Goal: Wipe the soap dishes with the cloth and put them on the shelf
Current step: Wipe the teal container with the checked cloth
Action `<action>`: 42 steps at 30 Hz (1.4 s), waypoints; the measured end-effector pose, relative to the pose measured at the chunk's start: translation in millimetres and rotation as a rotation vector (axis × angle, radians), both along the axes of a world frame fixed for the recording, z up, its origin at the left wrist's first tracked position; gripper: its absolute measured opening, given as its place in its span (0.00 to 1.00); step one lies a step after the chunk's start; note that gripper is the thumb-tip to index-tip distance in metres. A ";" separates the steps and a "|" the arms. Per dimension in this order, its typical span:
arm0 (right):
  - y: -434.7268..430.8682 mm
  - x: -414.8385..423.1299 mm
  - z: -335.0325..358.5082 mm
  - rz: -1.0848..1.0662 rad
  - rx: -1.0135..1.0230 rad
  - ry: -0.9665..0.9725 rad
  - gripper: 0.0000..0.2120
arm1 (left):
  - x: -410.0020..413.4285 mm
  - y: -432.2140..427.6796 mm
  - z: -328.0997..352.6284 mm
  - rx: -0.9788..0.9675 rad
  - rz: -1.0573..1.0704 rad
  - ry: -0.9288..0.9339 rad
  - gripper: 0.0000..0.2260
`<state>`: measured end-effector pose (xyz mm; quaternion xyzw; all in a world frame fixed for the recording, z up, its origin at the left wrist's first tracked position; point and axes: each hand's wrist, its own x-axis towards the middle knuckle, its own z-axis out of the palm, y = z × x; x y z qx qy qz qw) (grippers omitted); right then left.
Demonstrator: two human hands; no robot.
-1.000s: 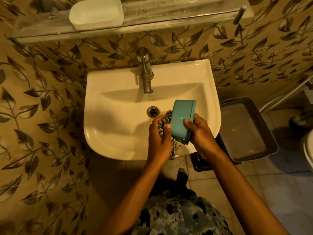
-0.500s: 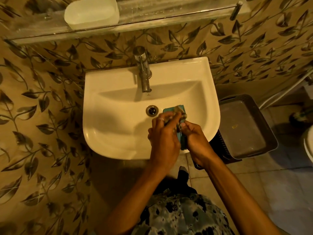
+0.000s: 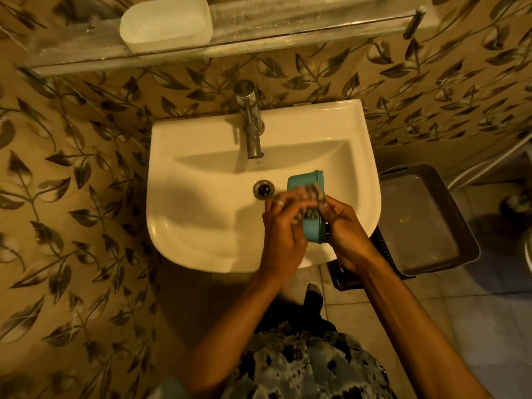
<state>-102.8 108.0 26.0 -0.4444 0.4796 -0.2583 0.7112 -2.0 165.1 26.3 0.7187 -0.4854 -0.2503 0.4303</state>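
Note:
Over the right side of the white sink (image 3: 201,243), my right hand (image 3: 345,228) grips a teal soap dish (image 3: 305,181) by its right edge and holds it on edge. My left hand (image 3: 283,226) presses a patterned cloth (image 3: 312,194) against the dish's face; the cloth looks blurred from motion. A white soap dish (image 3: 165,23) sits on the glass shelf (image 3: 288,30) above the sink, at its left part.
A chrome tap (image 3: 250,125) stands at the back of the sink, with the drain (image 3: 263,189) below it. A dark basket with a grey tray (image 3: 417,223) on top sits on the tiled floor right of the sink. Leaf-patterned wall tiles surround the sink.
My left hand has slid the cloth over the teal dish's face. The dish has turned in my right hand and more of its upper end shows than half a second ago.

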 end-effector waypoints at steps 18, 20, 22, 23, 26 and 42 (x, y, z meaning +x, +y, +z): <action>-46.3 27.5 -10.5 0.018 0.211 -0.074 0.16 | 40.9 -68.5 -23.5 0.023 0.036 0.163 0.13; -50.0 32.1 -10.5 -0.013 0.309 -0.099 0.21 | 38.1 -67.1 -19.8 0.003 0.029 0.156 0.13; -53.5 34.3 -15.4 -0.036 0.208 -0.054 0.22 | 37.9 -63.5 -16.6 -0.032 0.012 0.145 0.14; -54.1 33.9 -17.1 -0.041 0.142 -0.038 0.20 | 38.4 -60.9 -15.7 -0.058 0.009 0.136 0.14; -54.2 30.9 -18.5 -0.020 0.075 -0.072 0.12 | 40.6 -51.6 -12.0 -0.104 0.101 0.198 0.13; -39.6 30.4 -2.9 -0.018 -0.150 -0.093 0.16 | 25.0 -44.7 1.0 -0.051 0.027 -0.114 0.20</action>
